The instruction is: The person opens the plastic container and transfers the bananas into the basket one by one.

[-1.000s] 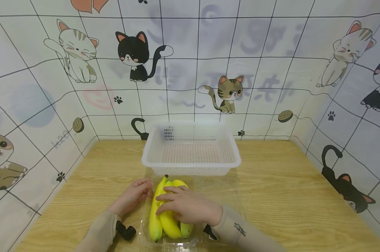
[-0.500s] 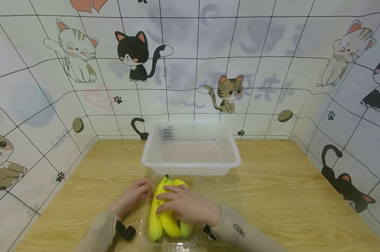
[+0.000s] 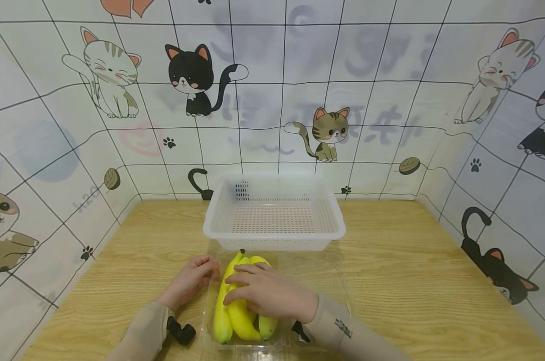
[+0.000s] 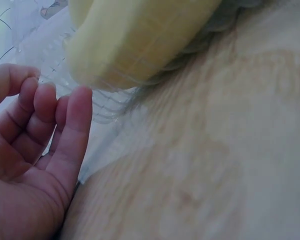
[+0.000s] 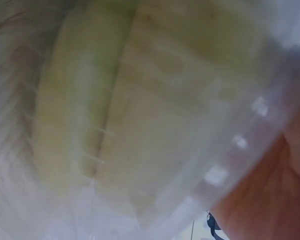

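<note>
A clear plastic clamshell box [image 3: 205, 321] lies on the table, holding several yellow bananas [image 3: 241, 317] side by side. My right hand [image 3: 272, 293] lies over them from the right, fingers spread and bent around the bananas; its thumb is hidden in the head view. At the box's left rim, my left hand [image 3: 194, 278] pinches the thin plastic edge between thumb and fingertips. In the left wrist view, the fingers [image 4: 75, 130] curl up beside the clear wall, with a banana [image 4: 125, 45] behind it. Through the plastic, the right wrist view shows blurred bananas [image 5: 70, 110].
Just behind the box stands a white perforated plastic basket [image 3: 274, 244] with nothing in it. The box's flat clear lid [image 3: 317, 273] extends to the right, partly under the right forearm. A cat-patterned wall covering [image 3: 263, 65] encloses the wooden table [image 3: 412, 281] on three sides.
The bananas have shifted slightly, the leftmost one's stem tip moving a little right and up. Both hands stay almost in place.
</note>
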The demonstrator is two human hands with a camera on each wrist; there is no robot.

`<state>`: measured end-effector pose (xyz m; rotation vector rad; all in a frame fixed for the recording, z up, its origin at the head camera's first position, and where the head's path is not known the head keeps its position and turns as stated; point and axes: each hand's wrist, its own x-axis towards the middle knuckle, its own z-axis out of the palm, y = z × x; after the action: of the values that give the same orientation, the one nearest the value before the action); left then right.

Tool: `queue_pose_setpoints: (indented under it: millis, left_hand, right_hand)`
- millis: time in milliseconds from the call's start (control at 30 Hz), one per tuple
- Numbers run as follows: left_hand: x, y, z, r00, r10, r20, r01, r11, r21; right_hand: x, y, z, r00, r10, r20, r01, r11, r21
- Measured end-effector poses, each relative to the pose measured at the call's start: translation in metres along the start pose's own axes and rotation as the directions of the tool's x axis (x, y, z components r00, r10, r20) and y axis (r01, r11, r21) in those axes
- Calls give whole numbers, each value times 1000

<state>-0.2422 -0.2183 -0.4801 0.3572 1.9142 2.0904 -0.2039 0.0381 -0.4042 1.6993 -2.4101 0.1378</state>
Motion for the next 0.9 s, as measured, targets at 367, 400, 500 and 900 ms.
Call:
queue_pose_setpoints:
  millis: [367,400,500,900]
  left_hand:
    - [-1,1,4,999,29,-26,-29,1000,-9]
    - [-1,1,4,999,31,-24,-31,999,-10]
    - [-2,1,4,999,31,-20,-31,1000,-7]
    - [-1,1,5,997,-5,-71,6,1000,3]
  right_hand:
    - [1,3,-2,997,-49,-58,49,999,3]
    - [1,3,-2,996,-53,-67,54,999,3]
    - [2,4,-3,992,-65,-105,67,998,7]
    - [1,5,-10,989,-55,-136,57,998,15]
